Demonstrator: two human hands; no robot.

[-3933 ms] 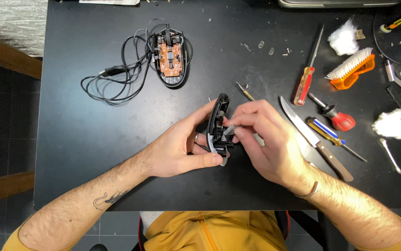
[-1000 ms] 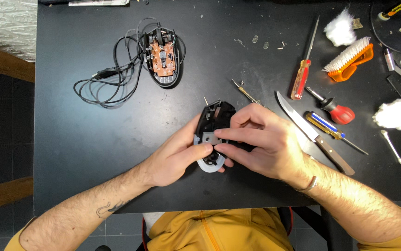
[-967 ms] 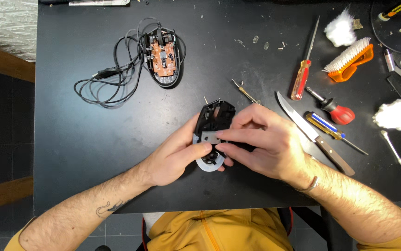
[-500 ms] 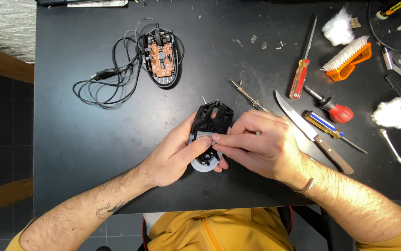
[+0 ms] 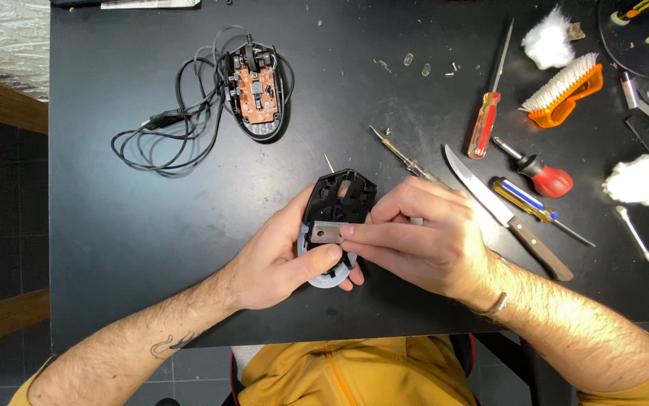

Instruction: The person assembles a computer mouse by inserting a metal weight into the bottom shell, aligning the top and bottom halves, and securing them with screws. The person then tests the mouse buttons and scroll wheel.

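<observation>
Mouse shell (image 5: 337, 203) left of knife (image 5: 499, 210)

A black desk (image 5: 114, 240) is seen from a single head-worn camera, aimed almost straight down from above the seated person. The near edge of the desk and a yellow top (image 5: 354, 372) are caught at the bottom of the frame, both forearms reaching up from there. The whole worktop is taken in at moderate range.
</observation>
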